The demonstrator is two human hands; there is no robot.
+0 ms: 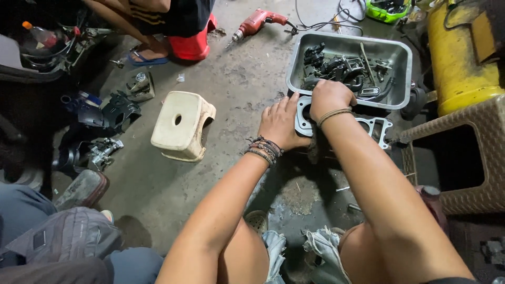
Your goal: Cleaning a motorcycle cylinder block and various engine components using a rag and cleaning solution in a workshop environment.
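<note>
Both hands are down on a grey metal engine part (304, 122), a flat casting w/ a big round bore, sitting on the concrete floor (231, 89) right in front of the person's knees. Left hand (281, 124) lies palm-down on the part's left side, fingers spread and loosely curled over its edge, touching it but not clearly clamped. Right hand (329, 97) sits on the far edge of the same part, fingers bent down over it; whether they actually grip it I can't tell, since the fingertips are hidden. The part is mostly under and between the two hands, w/ only a strip of rim showing between them.

Just right of the hands lies a thin metal gasket (380, 128), flat on the floor, its long axis running roughly left-right, partly tucked under the right forearm. The casting's own long axis can't be told, too much is covered.

Just beyond the right hand stands a steel tray (401, 55) full of dark small parts. A cream plastic stool (182, 125) stands on the floor to the left, well apart from the hands. A red power drill (258, 22) lies farther off, near another person's sandalled foot (147, 54).
</note>
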